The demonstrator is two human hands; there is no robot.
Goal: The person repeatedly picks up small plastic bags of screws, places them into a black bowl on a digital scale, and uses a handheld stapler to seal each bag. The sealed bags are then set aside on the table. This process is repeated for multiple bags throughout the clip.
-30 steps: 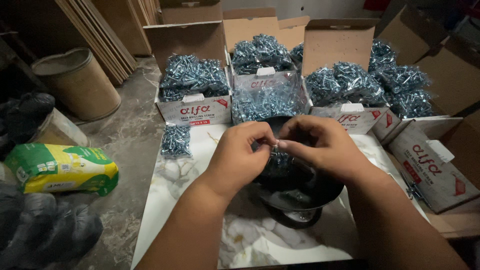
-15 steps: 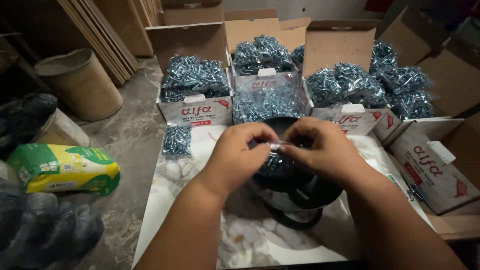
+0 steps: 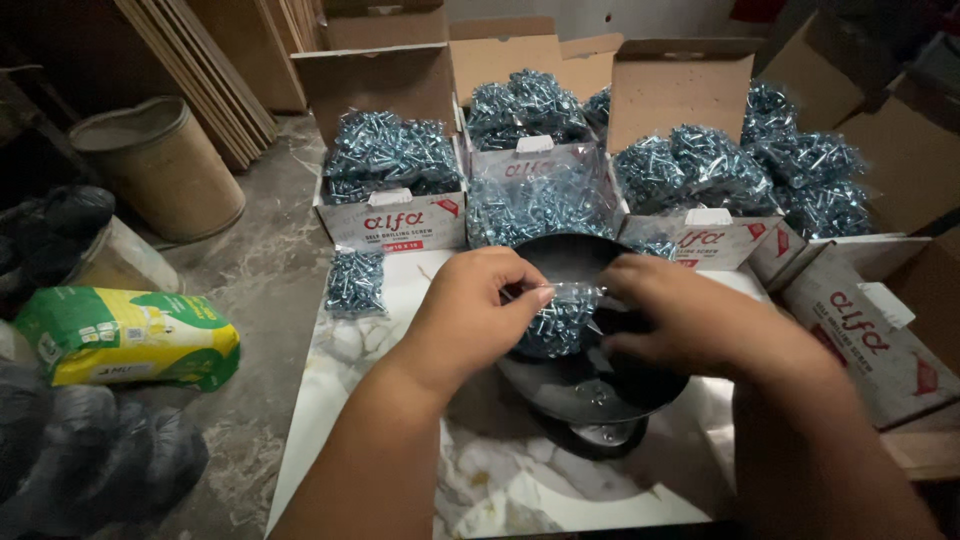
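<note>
Left hand [image 3: 470, 310]: over the middle of the worktop, fingers pinched together on the top edge of a small clear bag of screws [image 3: 558, 318].
Right hand [image 3: 690, 320]: opposite the left hand, fingers closed on the right side of the same bag's top; exact contact points partly hidden by the knuckles.
Bag of screws: held between both hands, hanging just above the black bowl [image 3: 590, 385]; whether its bottom touches the bowl cannot be told.
Black bowl: shallow, dark, glossy, sitting on a round base on the worktop [image 3: 370, 400]; a few loose screws visible on its inner surface.
Worktop: white marbled slab lying on a grey mottled floor.
Loose packet [image 3: 354, 280]: another filled bag of screws lying on the far left corner of the worktop, well apart from the hands.
Open cartons [image 3: 395, 185]: a row of cardboard boxes beyond the bowl, flaps up, heaped with bagged blue-silver screws; one more clear bag of screws leans in front of the middle carton.
Side carton [image 3: 865, 335]: closed box lying at the right edge of the worktop.
Left floor area: a yellow-and-green sack [image 3: 125, 335], dark plastic bags beside it, a tan round drum [image 3: 160, 165] farther back, boards leaning against the wall.
</note>
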